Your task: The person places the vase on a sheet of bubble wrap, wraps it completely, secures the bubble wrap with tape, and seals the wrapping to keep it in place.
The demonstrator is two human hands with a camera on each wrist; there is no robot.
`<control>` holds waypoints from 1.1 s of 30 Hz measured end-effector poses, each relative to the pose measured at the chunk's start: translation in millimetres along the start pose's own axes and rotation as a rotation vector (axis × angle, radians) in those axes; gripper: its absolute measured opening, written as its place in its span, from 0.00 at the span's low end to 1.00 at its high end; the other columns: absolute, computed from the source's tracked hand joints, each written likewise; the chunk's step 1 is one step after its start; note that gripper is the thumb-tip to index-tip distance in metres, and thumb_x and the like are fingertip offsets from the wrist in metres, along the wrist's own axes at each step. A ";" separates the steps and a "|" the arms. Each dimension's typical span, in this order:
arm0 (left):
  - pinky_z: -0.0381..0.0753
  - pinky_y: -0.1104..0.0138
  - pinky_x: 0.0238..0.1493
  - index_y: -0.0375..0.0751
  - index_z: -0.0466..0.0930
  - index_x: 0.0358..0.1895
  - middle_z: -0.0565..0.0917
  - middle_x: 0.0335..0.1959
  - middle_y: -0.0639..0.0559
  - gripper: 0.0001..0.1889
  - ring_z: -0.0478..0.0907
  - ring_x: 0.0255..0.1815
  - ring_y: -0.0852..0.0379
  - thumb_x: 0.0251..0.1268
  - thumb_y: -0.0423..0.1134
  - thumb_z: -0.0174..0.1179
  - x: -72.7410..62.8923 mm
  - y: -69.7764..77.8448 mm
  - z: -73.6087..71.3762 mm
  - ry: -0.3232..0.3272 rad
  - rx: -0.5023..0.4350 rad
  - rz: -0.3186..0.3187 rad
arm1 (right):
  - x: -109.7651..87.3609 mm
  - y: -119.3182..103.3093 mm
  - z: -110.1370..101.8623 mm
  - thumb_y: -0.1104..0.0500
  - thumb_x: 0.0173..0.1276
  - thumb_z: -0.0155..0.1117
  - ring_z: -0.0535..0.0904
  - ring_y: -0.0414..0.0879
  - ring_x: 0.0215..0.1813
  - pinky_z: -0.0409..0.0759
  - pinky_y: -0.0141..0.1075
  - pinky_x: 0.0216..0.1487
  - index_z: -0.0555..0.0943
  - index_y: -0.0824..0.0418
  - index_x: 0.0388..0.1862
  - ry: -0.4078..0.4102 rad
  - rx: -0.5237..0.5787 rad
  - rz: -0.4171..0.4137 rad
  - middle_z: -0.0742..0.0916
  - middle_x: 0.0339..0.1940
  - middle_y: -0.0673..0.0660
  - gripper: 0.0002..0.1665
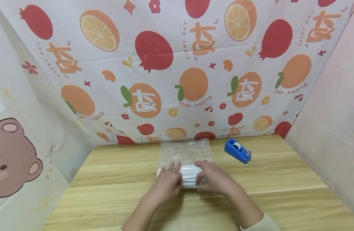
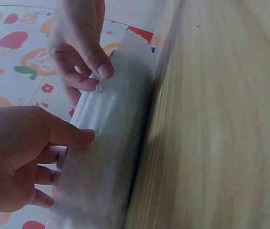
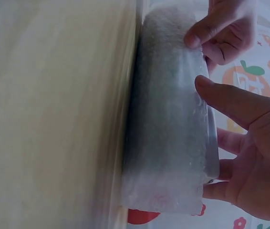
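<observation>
A white, shiny bundle with lengthwise ridges (image 1: 189, 175) lies on the near part of a clear bubble wrap sheet (image 1: 184, 152). What is inside cannot be made out. My left hand (image 1: 168, 183) grips its left part, and my right hand (image 1: 213, 179) grips its right part. In the left wrist view, the left thumb lies on the bubble wrap (image 2: 120, 105) covering the near side, with the fingers beyond. The right wrist view has the right hand (image 3: 259, 152) likewise, thumb on the wrap and fingers on the far side.
A blue tape dispenser (image 1: 237, 151) stands to the right, toward the back of the wooden table (image 1: 116, 179). The sheet reaches a fruit-printed cloth (image 1: 171, 96) behind the table. Pale cloth hangs on both sides, with a bear print (image 1: 12, 157) at left.
</observation>
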State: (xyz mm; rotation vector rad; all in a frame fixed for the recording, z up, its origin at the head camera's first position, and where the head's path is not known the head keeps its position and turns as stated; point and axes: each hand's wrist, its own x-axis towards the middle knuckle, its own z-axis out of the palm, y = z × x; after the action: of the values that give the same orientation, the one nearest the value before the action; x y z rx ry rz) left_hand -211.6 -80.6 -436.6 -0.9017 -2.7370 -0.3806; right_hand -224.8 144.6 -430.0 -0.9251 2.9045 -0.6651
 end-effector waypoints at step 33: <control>0.77 0.43 0.56 0.50 0.74 0.22 0.79 0.60 0.34 0.14 0.78 0.59 0.35 0.49 0.37 0.74 -0.4 -4.9 -13.6 -0.035 -0.115 -0.021 | 2.3 0.7 -0.3 0.55 0.58 0.76 0.80 0.53 0.58 0.79 0.49 0.57 0.77 0.45 0.23 0.015 0.047 -0.017 0.81 0.63 0.58 0.14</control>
State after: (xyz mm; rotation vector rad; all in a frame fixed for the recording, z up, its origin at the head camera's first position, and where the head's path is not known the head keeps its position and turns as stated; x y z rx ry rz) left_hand -212.4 -89.0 -424.8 -0.9169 -2.7824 -0.5361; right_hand -227.2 144.0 -429.8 -0.9452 2.8838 -0.7406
